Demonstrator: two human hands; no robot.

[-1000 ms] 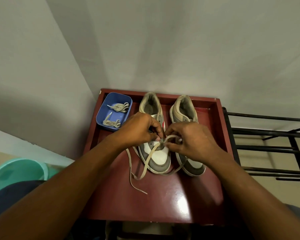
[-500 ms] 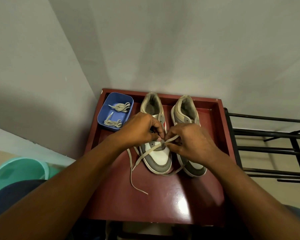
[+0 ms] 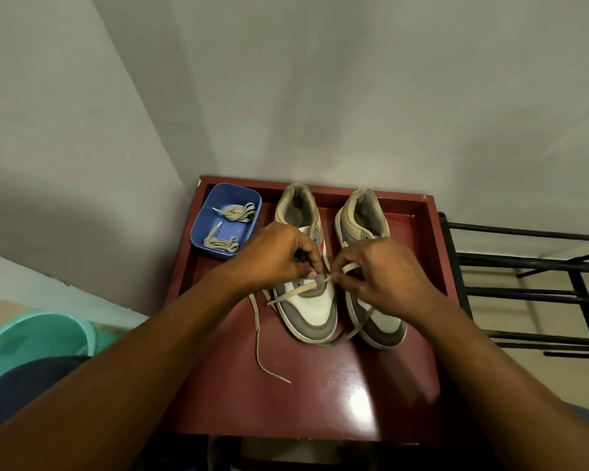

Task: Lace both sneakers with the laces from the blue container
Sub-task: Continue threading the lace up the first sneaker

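**Two hands threading a lace through the left sneaker**

We look down on a person's forearms reaching to the left sneaker (image 3: 315, 304), a grey and white shoe with a tan collar, its toe pointing toward us. The left hand (image 3: 279, 254) is curled over the middle of this sneaker, thumb and forefinger pinching the beige lace (image 3: 257, 334) at the lowest eyelets. The right hand (image 3: 385, 277), just right of the sneaker, is also curled and pinches a flat stretch of the same lace between thumb and fingertips. One loose end trails off the sneaker's left side and runs toward us. Another stretch curves round the sneaker's toe.

The right sneaker (image 3: 364, 212) stands just right of the left sneaker, side by side and partly hidden by the right hand. Left of the sneaker's heel sits the blue container (image 3: 244, 229) with two bundled laces (image 3: 235, 212). Under the sneaker is a maroon rimmed table (image 3: 320, 396). Well to the sneaker's right is a black metal rack (image 3: 524, 266), and far to its left and nearer us a green basin (image 3: 31, 338).
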